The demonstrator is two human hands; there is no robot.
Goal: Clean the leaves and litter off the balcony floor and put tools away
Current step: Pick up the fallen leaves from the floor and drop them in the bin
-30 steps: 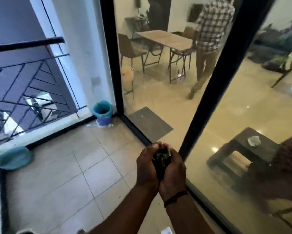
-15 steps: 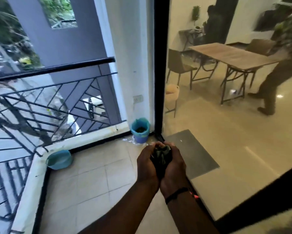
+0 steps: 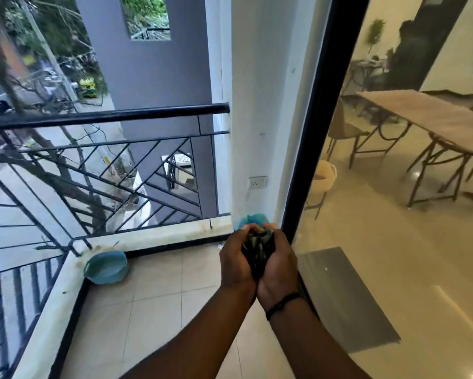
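Both hands were cupped together, left hand [image 3: 236,258] and right hand [image 3: 277,262] pressed side by side, fingers curled round a wad of dark leaves [image 3: 258,246] held between the palms. The blue bin [image 3: 253,218] showed just beyond the fingertips, mostly hidden by them. The leaves looked light, limp and loose; likely to spill through any gap. Best held from below and both sides, palms closed. A shallow blue basin [image 3: 107,266] lay well off to the left.
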